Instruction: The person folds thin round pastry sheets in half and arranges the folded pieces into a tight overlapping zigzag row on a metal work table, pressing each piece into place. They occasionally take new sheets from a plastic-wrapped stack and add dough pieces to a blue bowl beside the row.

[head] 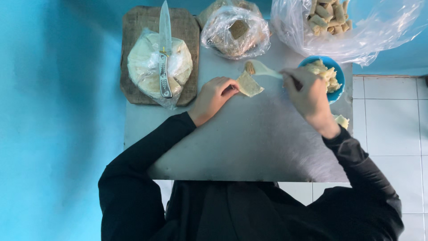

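My left hand (213, 98) rests on the metal table (232, 143), its fingertips pinning the edge of a small pale dough wrapper (248, 85). My right hand (307, 96) grips a white spoon (263, 69) whose bowl carries a dab of brownish filling just above the wrapper. Right behind this hand sits a blue bowl (334, 71) of pale shredded filling. Both arms wear black sleeves.
A wooden board (133, 49) at the back left bears a bagged stack of round wrappers (145, 67) with a knife (165, 49) lying on it. A plastic bag of brown filling (234, 31) and a bag of finished rolls (330, 18) stand at the back. White floor tiles lie right.
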